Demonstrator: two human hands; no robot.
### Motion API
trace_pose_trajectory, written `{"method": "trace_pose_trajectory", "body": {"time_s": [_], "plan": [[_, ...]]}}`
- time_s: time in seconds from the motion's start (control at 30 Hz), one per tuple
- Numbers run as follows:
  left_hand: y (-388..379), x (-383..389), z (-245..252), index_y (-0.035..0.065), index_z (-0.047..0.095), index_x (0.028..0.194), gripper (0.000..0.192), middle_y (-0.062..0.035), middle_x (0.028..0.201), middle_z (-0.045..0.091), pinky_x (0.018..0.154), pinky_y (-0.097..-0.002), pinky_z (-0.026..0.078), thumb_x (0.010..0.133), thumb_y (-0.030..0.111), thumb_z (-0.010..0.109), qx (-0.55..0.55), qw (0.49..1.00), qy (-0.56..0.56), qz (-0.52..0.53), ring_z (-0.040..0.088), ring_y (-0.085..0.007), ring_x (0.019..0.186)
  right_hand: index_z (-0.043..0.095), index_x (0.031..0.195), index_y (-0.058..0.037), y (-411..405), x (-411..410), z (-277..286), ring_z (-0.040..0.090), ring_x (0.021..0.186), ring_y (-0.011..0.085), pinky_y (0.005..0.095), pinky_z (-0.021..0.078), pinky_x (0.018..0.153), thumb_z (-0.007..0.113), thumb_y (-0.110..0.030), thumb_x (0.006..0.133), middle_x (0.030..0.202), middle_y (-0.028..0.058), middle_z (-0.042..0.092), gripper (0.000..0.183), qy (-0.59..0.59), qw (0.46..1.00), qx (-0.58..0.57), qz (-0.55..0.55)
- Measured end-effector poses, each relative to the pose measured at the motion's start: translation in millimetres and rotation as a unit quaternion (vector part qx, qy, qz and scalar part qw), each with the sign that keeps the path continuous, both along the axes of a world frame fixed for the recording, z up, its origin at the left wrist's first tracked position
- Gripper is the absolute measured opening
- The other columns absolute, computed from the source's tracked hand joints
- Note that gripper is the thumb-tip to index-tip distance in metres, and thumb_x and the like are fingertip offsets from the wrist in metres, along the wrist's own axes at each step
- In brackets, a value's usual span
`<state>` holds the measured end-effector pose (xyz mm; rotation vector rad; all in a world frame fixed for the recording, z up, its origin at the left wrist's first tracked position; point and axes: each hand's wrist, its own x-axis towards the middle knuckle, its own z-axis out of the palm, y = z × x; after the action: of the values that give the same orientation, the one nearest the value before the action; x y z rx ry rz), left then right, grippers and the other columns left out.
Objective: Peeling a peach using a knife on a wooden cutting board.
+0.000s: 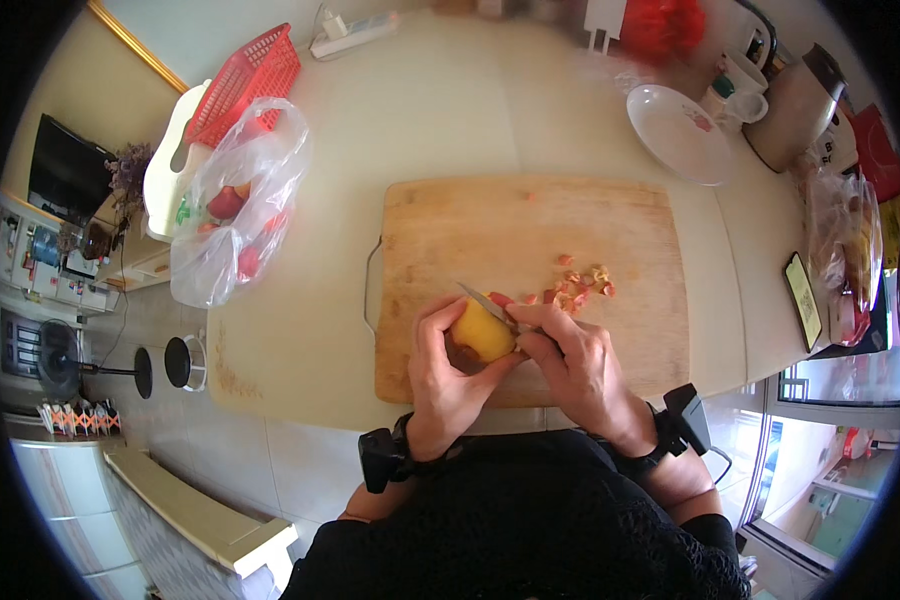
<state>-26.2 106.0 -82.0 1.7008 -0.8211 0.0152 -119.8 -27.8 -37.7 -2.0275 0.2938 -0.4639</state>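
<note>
My left hand holds a mostly peeled yellow fruit over the near part of a wooden cutting board. A small patch of red skin shows at the fruit's upper right. My right hand grips a small knife, its blade lying across the top of the fruit and pointing up and left. The knife's handle is mostly hidden by my fingers. Red and yellow peel scraps lie in a loose pile on the board, just beyond my right hand.
At the left, a clear plastic bag with several red fruits lies beside a red plastic basket. A white plate, a metal jug and a phone are on the right. The board's wire handle sticks out leftward.
</note>
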Motion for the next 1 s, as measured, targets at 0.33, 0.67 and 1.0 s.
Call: {"method": "trace_pose_trajectory", "body": {"time_s": [0.33, 0.67, 1.0], "plan": [[3, 2, -3, 0.0012, 0.047, 0.122, 0.072, -0.0167, 0.119, 0.053, 0.09, -0.0348, 0.048, 0.062, 0.003, 0.088, -0.002, 1.0, -0.011, -0.021, 0.057, -0.0265, 0.106, 0.058, 0.117, 0.0009, -17, -3, 5, 0.061, 0.061, 0.0146, 0.0269, 0.0491, 0.057, 0.053, -0.009, 0.096, 0.076, 0.0091, 0.065, 0.023, 0.046, 0.984, 0.172, 0.005], [1, 2, -6, 0.0021, 0.047, 0.125, 0.073, -0.0153, 0.122, 0.053, 0.092, -0.0355, 0.047, 0.063, 0.0, 0.086, -0.026, 0.999, 0.007, -0.035, 0.056, -0.0254, 0.109, 0.048, 0.135, -0.0037, -32, -14, -5, 0.057, 0.06, 0.0097, 0.0241, 0.0476, 0.057, 0.049, -0.012, 0.099, 0.078, 0.0061, 0.064, 0.037, 0.037, 0.979, 0.188, -0.075], [1, 3, -7, 0.0036, 0.047, 0.126, 0.072, -0.0142, 0.124, 0.052, 0.089, -0.0341, 0.048, 0.065, 0.003, 0.086, -0.019, 0.999, 0.007, -0.03, 0.055, -0.0243, 0.109, 0.053, 0.127, -0.0012, -34, -16, -6, 0.066, 0.072, 0.0184, 0.0297, 0.0515, 0.068, 0.05, -0.01, 0.097, 0.076, 0.0111, 0.065, 0.031, 0.018, 0.989, 0.111, -0.098]]}}
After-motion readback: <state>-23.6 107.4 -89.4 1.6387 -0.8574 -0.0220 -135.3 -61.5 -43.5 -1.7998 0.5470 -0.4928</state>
